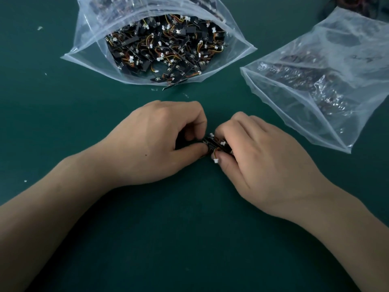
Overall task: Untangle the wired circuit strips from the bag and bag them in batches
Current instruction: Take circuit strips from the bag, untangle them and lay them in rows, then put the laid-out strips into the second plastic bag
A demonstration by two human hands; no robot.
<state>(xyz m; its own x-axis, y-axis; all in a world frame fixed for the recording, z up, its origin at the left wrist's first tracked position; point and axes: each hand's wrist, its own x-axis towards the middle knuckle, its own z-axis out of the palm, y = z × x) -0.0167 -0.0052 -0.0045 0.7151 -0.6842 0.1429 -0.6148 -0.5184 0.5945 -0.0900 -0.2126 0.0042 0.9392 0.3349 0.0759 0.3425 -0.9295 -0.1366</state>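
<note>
A small bundle of black circuit strips [213, 144] with white connectors and orange-yellow wires sits between my two hands at the middle of the green table [63, 114]. My left hand [155, 142] pinches its left end with thumb and curled fingers. My right hand [259, 163] grips the rest of the bundle, thumb under it, hiding most of it. A large clear plastic bag [88, 39] lies open at the back, full of tangled black strips [166, 47]. A second clear bag [328, 85] with strips inside lies at the right, its mouth towards me.
One strip [171, 86] pokes out over the lip of the open bag. Small white scraps [39, 28] dot the table's left side. Dark objects with red wires [355, 2] sit at the top right corner.
</note>
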